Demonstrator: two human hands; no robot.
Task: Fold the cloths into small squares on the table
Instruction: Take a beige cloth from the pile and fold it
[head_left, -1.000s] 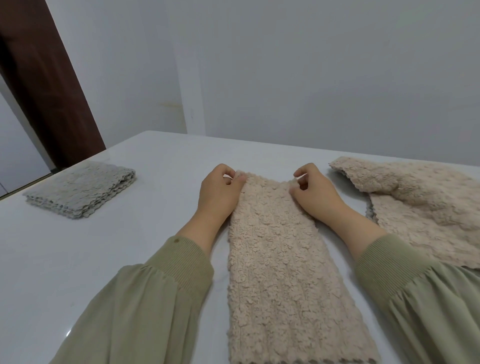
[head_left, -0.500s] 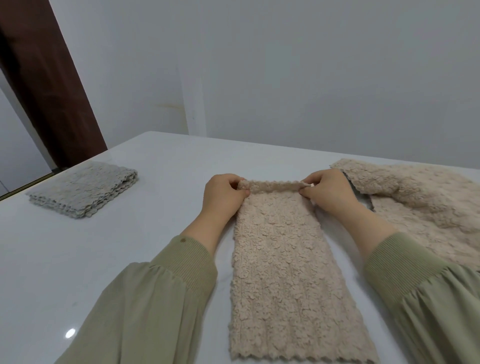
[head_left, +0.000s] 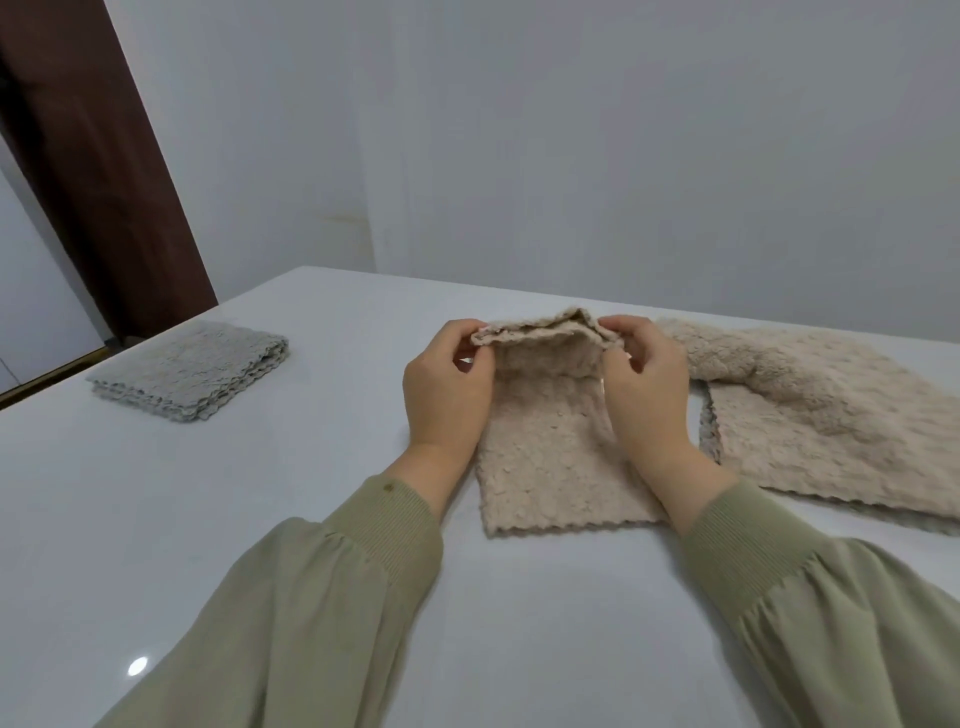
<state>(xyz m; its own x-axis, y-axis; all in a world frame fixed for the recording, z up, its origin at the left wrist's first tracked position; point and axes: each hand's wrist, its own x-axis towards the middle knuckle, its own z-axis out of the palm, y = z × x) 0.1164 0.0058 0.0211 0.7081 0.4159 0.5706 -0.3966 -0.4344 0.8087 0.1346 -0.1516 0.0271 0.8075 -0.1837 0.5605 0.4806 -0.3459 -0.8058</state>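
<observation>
A fluffy beige cloth (head_left: 550, 457) lies in the middle of the white table (head_left: 260, 519), folded into a long strip. Its near end, with a wavy edge, rests flat on the table. Its far end is lifted up off the table and bent over toward the near side.

The left hand (head_left: 447, 395) pinches the left corner of that lifted end, with thumb and fingers pressed together on the cloth. The right hand (head_left: 644, 384) pinches the right corner the same way. The two hands are on either side of the strip, at about the same height, with the raised edge stretched between them. Both arms wear green sleeves (head_left: 322, 597) with ribbed cuffs.

Just to the right of the strip is a loose heap of more beige cloths (head_left: 810, 415), not folded, spread out flat and partly bunched at the far side. The right hand is close beside this heap.

Far off to the left, well apart from the hands, sits a neat stack of folded grey cloths (head_left: 192, 371). Behind the table is a plain pale wall (head_left: 571, 156), and at the far left a dark brown door frame (head_left: 88, 156).
</observation>
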